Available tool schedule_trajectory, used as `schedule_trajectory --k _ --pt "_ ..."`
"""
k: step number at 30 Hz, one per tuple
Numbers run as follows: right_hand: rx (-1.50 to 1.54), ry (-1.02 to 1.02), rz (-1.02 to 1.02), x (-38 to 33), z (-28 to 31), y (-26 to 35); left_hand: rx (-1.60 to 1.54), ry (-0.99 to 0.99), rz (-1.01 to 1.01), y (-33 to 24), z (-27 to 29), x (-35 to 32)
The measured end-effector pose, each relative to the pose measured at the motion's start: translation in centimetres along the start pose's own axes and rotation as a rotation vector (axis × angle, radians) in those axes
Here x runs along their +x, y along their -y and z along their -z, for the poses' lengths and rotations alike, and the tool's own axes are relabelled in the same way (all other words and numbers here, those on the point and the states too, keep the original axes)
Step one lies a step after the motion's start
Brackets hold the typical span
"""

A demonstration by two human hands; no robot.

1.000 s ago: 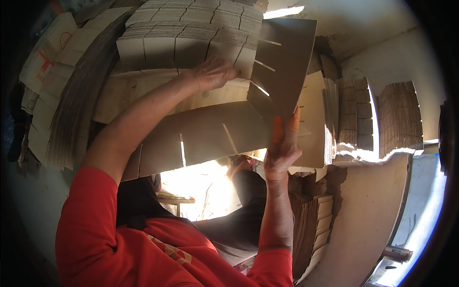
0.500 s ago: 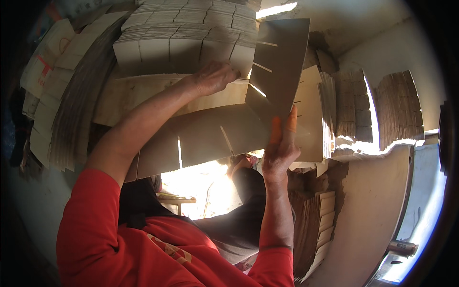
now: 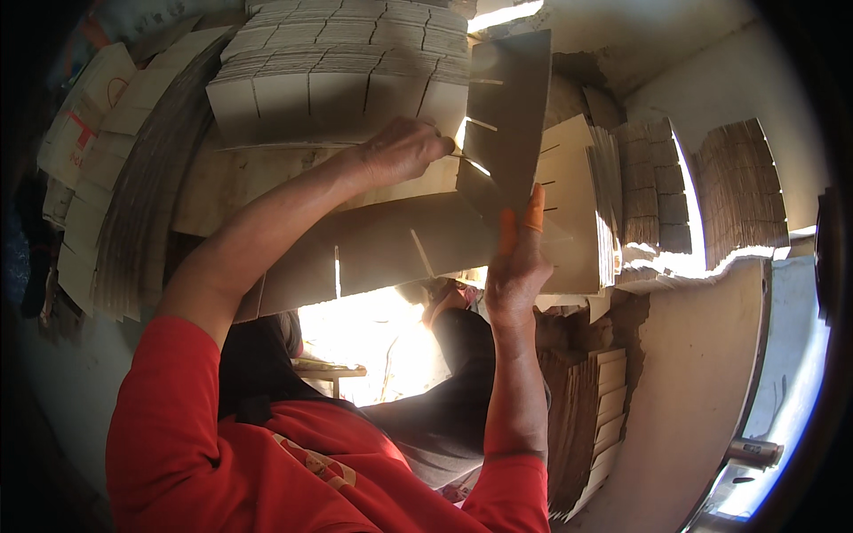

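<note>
Slotted cardboard (image 3: 378, 240) held at the centre of the frame
The right hand (image 3: 518, 280) grips it below its upper panel (image 3: 511, 107); the left hand (image 3: 400, 151), upper centre, curls beside that panel's slots, whether pinching anything I cannot tell; a cardboard stack (image 3: 338, 93) stands at the top.

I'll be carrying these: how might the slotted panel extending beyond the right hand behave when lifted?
The slotted panel is probably fairly stiff, extending beyond the right hand without visible sagging. Likely light, since it looks thin. Its open slots might make it bend there.
</note>
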State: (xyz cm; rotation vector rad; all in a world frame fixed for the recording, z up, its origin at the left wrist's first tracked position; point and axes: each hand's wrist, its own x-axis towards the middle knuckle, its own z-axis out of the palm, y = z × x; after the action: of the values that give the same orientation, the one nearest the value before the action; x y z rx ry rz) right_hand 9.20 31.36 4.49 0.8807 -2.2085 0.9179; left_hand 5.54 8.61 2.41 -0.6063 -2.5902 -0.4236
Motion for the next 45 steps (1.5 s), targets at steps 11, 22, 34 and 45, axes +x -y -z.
schedule_trajectory --k 11,22,34,45 --pt "-0.096 0.255 -0.099 -1.4 -2.6 -2.0 -0.208 0.062 -0.152 -5.1 2.1 0.1" --pt "0.003 0.168 -0.182 -1.2 -1.6 0.1 0.369 -0.048 0.298 9.1 1.5 1.8" --pt "0.104 0.073 -0.078 -0.4 -1.3 0.4 0.313 -0.221 0.058 9.8 0.6 0.5" --pt "0.205 0.080 -0.162 -0.1 -1.2 0.9 0.450 -0.270 -0.054 10.6 -0.1 1.0"
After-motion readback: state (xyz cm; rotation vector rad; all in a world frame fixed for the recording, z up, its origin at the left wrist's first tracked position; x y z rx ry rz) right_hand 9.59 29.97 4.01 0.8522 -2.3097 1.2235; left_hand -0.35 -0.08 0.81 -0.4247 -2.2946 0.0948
